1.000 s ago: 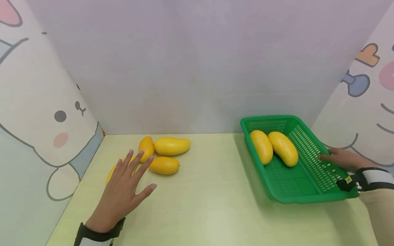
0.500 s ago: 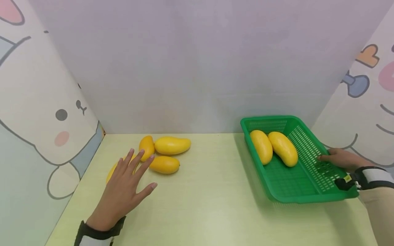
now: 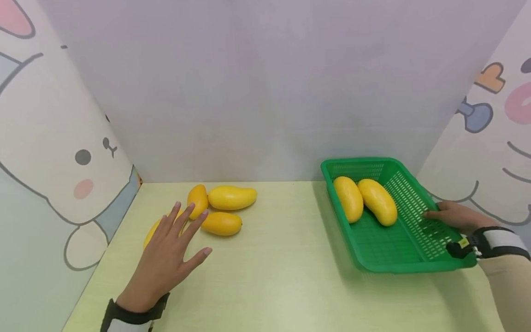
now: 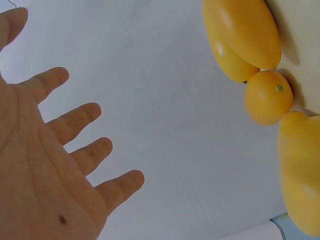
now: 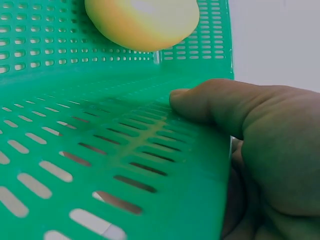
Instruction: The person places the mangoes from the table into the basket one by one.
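My right hand grips the right side wall of a green plastic basket, thumb inside and fingers outside, as the right wrist view shows. Two yellow mangoes lie in it: one mango against the left wall, another mango beside it. With fingers spread, my left hand is held over the left part of the table and holds nothing. Beyond its fingers lie a long mango, a small upright-lying mango and a deeper yellow mango. A further mango is partly hidden behind the left hand in the head view.
The pale table ends at a plain light back wall. Side panels with cartoon drawings stand left and right. The basket sits at the right, near the back wall and the right panel.
The basket has shifted slightly to the left in the head view, with my right hand still gripping it. My left hand and the mangoes on the table stay practically in place.
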The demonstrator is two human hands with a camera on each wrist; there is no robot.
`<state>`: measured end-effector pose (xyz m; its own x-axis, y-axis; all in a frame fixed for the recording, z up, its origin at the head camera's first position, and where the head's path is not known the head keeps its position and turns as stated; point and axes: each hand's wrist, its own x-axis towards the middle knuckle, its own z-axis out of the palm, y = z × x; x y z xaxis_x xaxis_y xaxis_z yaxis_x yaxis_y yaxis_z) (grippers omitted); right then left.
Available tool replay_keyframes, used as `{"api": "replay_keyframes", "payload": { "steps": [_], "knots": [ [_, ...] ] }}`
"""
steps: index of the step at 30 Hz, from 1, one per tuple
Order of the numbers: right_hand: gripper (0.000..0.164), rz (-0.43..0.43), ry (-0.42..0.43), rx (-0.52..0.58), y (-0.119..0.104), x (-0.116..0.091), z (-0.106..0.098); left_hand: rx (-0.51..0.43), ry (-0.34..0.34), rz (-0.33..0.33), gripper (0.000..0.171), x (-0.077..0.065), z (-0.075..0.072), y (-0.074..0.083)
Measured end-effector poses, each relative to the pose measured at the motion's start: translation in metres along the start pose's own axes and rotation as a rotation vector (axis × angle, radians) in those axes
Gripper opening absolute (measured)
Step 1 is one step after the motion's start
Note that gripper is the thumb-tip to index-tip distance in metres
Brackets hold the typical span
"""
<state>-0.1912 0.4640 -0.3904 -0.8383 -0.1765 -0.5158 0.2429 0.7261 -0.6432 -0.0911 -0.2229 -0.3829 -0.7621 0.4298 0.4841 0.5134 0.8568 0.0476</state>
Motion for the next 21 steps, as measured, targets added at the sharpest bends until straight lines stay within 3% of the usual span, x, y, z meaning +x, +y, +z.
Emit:
{"api": "replay_keyframes", "payload": {
  "steps": [10, 16, 21],
  "knots": [
    [0.050, -0.015, 0.010, -0.030, -0.0017, 0.0025, 0.0009, 0.001, -0.006, -0.004, 0.072, 0.0036, -0.0055, 0.0087],
    [0.050, -0.037, 0.044, -0.105, -0.0057, 0.0045, 0.0040, -0.003, -0.010, -0.006, 0.072, 0.0030, -0.0065, 0.0089],
    [0.049, -0.030, 0.031, -0.062, -0.0062, 0.0060, 0.0070, -0.001, -0.012, -0.008, 0.072, 0.0033, -0.0074, 0.0088]
  ]
}}
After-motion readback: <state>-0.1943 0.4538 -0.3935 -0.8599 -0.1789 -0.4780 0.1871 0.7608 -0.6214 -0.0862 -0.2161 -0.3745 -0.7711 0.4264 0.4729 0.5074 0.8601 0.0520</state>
